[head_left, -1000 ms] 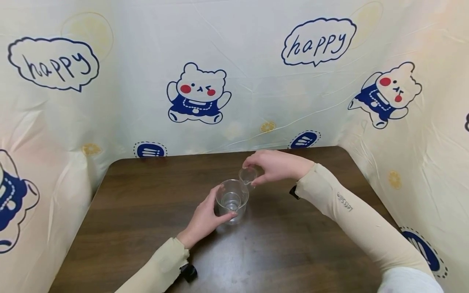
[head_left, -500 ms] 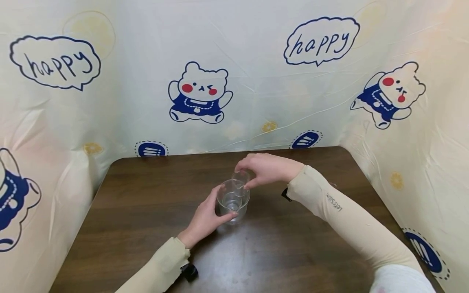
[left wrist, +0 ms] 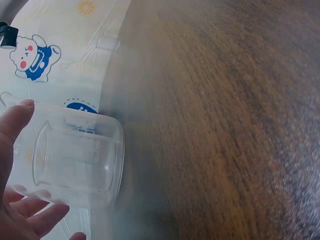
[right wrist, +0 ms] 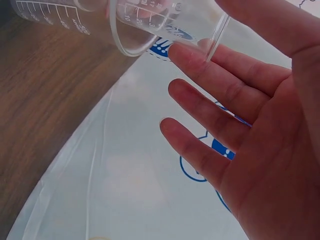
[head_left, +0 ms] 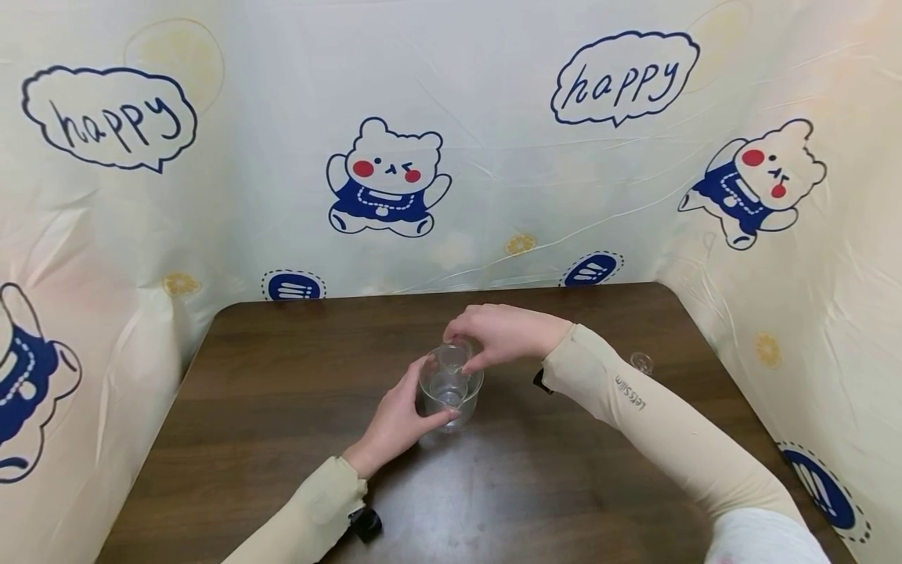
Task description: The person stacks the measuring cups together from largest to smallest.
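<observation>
A large clear glass beaker (head_left: 470, 407) stands on the table, my left hand (head_left: 398, 419) gripping its side with thumb and fingers spread round it. Through its wall, the left wrist view shows another beaker (left wrist: 75, 160) sitting inside. My right hand (head_left: 510, 333) pinches a smaller beaker (right wrist: 170, 20) near its rim, between thumb and fingers. That beaker's lower part is inside the large beaker's mouth; printed graduations show on its side. In the right wrist view, the other fingers (right wrist: 205, 120) extend below, off the glass.
A tiny glass vessel (head_left: 641, 362) stands on the brown wooden table (head_left: 296, 376), to the right beyond my right forearm. A patterned cloth (head_left: 493, 196) hangs behind the table and along both sides.
My right hand has moved left and toward me, bringing the smaller beaker from beside the large beaker into its mouth. The tiny glass vessel has come into view past the sleeve.
</observation>
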The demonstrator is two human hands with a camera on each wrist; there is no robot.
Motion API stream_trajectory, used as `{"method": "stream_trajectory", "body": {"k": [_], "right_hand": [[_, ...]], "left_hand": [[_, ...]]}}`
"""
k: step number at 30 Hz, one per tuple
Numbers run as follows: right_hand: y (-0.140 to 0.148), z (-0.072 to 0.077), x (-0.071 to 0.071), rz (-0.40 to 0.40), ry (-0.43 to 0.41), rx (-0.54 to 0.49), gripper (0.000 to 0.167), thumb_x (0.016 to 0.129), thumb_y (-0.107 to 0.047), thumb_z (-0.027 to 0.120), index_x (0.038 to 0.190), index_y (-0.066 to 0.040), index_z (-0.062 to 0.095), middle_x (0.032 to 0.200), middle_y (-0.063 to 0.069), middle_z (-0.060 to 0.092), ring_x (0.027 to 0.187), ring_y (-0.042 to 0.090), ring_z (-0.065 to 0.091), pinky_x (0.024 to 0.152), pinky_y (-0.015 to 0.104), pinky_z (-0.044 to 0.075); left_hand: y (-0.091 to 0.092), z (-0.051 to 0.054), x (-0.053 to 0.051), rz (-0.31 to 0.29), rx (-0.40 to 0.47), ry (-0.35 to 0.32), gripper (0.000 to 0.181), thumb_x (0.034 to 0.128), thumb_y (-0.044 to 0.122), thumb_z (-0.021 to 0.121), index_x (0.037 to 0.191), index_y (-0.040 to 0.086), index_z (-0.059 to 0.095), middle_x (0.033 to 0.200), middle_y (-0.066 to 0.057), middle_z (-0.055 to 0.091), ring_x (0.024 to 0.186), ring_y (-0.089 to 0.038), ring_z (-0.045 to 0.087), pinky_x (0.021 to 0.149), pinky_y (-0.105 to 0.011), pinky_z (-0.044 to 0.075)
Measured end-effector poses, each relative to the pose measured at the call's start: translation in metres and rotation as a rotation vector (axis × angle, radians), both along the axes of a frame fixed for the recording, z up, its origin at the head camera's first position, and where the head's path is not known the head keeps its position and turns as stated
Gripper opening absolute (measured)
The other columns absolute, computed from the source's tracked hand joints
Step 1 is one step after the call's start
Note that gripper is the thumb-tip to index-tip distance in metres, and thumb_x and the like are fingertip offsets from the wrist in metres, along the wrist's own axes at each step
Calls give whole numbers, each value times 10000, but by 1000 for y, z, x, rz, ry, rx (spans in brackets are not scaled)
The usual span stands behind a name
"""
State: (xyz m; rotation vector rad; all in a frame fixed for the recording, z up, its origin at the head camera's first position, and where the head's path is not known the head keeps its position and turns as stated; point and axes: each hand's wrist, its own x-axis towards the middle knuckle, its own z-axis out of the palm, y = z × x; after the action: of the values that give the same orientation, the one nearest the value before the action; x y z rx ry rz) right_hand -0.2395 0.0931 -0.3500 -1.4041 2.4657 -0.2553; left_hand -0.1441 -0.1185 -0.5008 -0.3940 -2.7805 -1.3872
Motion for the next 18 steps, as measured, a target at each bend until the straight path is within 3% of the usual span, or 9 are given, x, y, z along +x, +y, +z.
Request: {"method": "stream_trajectory", "body": {"k": [18], "right_hand": [[-13, -21, 3, 62, 9, 52, 506, 873, -216, 869, 1338, -132, 690, 1298, -2, 711, 1192, 214, 616, 1057, 417, 489]], "left_hand": [[-1, 1, 1, -7, 9, -31, 984, 826, 405, 899, 1606, 236, 324, 1515, -34, 524, 1283, -254, 594, 1022, -483, 501]]}}
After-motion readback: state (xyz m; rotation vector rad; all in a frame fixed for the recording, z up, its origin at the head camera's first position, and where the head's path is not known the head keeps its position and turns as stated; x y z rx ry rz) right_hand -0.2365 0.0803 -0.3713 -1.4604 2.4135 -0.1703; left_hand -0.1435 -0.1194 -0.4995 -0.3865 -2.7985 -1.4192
